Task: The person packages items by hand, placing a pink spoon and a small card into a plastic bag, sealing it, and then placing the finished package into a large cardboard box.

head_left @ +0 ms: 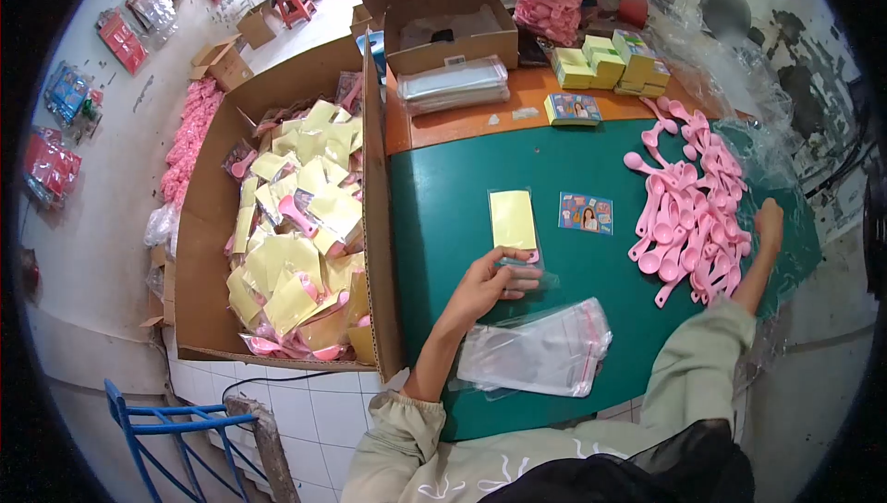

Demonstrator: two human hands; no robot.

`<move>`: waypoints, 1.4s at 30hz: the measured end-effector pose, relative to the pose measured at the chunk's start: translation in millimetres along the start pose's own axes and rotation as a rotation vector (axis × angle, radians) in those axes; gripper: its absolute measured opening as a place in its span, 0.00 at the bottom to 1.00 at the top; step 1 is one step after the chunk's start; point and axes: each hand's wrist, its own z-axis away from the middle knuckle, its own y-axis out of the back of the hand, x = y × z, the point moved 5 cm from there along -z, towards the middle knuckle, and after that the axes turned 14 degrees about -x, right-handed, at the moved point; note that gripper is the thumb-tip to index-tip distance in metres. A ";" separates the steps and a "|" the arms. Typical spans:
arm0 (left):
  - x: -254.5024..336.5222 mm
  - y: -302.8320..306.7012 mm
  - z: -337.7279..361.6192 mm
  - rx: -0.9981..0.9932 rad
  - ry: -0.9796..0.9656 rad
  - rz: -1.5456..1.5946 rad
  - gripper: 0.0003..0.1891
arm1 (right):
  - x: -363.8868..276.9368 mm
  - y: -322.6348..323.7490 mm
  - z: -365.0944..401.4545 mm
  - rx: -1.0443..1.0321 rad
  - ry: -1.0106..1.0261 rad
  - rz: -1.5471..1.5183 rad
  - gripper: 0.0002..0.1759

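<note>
My left hand (504,277) lies at the lower end of a clear plastic bag (539,226), its fingers stretched out and loosely apart. Inside that bag are a yellow card (513,221) and something pink, partly hidden by my fingers. Just below the hand is a stack of clear plastic bags (536,351). At the table's right edge, my right hand (769,223) is closed, and whatever it may hold is hidden. It is beside a heap of pink measuring spoons (693,217). A single printed card (586,214) lies between the bag and the spoons.
A cardboard box (383,226) full of bagged cards and spoons stands left of the green table (443,198). At the back are card stacks (573,109), more plastic bags (453,85) and an open carton (462,48). Crumpled plastic (767,147) hangs along the right.
</note>
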 end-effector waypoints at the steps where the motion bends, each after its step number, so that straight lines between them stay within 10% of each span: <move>1: 0.6 -0.6 -0.2 0.009 -0.013 0.017 0.13 | -3.3 3.4 9.3 0.023 -0.091 0.112 0.15; 2: 0.7 -1.0 -0.2 0.028 -0.024 0.018 0.12 | 1.5 3.8 18.8 0.039 -0.190 0.225 0.17; 3: 1.7 -0.8 -1.5 0.043 -0.029 0.017 0.12 | -3.1 -28.7 18.9 0.293 0.426 0.205 0.18; 4: 2.3 -1.1 -1.8 0.058 -0.029 0.014 0.12 | -50.1 -46.4 39.9 0.141 0.579 0.024 0.20; 7: 2.4 -5.0 -1.3 0.054 -0.061 0.119 0.11 | -226.5 -114.8 126.4 -0.469 0.838 -0.368 0.33; 12: 0.6 0.0 4.6 0.011 -0.079 0.221 0.11 | -262.5 -181.2 142.6 -0.569 0.950 -0.448 0.15; 27: 8.8 13.1 4.1 0.482 -0.208 -0.700 0.07 | -247.9 -212.1 127.7 -0.920 0.417 -1.092 0.06; 42: -2.0 21.2 -1.9 0.484 -0.135 -0.432 0.18 | -249.4 -218.5 130.8 -0.684 0.341 -1.056 0.09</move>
